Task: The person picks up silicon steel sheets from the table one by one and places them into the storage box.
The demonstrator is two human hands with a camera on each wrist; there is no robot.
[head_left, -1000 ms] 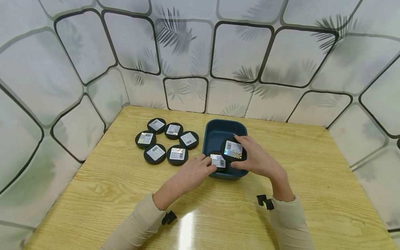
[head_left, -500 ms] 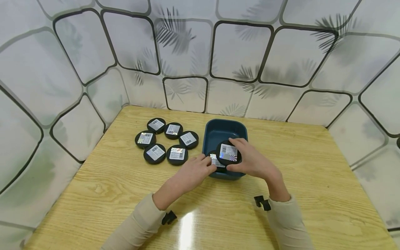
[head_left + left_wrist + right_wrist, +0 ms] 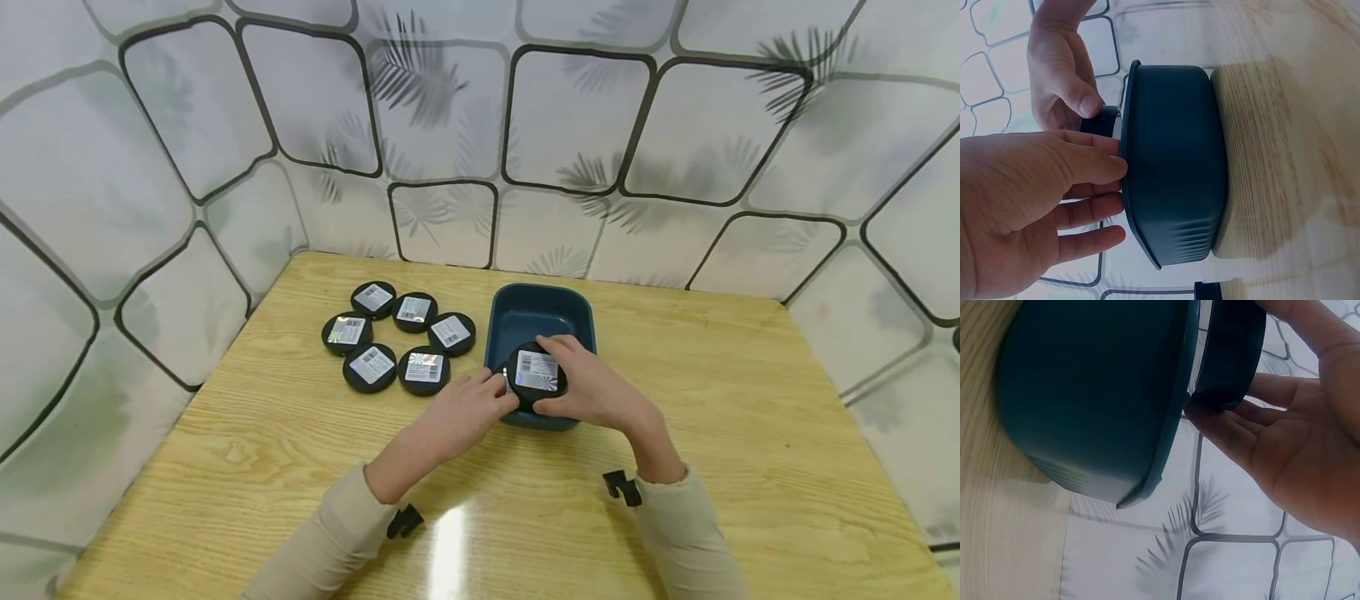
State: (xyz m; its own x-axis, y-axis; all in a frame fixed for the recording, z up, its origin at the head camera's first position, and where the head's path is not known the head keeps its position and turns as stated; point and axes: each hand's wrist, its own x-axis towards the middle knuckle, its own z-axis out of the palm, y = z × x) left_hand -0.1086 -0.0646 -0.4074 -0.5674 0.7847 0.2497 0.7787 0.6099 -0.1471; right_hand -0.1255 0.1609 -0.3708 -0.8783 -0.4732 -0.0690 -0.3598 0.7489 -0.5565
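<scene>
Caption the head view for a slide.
Right hand holds a black disc over the blue bin; left hand at its rim; six discs on the table.

Lower black disc (image 3: 506,367), toward far edge of table (image 3: 262,417): mostly hidden by upper disc (image 3: 536,371) and left hand (image 3: 465,408). Six discs (image 3: 423,383), toward far left corner: label print (image 3: 424,367) too small to read. Sleeves (image 3: 337,525), near side: cut off.

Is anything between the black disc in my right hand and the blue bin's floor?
Yes, apparently: a second disc shows partly beneath the held disc, at the near left of the bin, by the left hand.
</scene>
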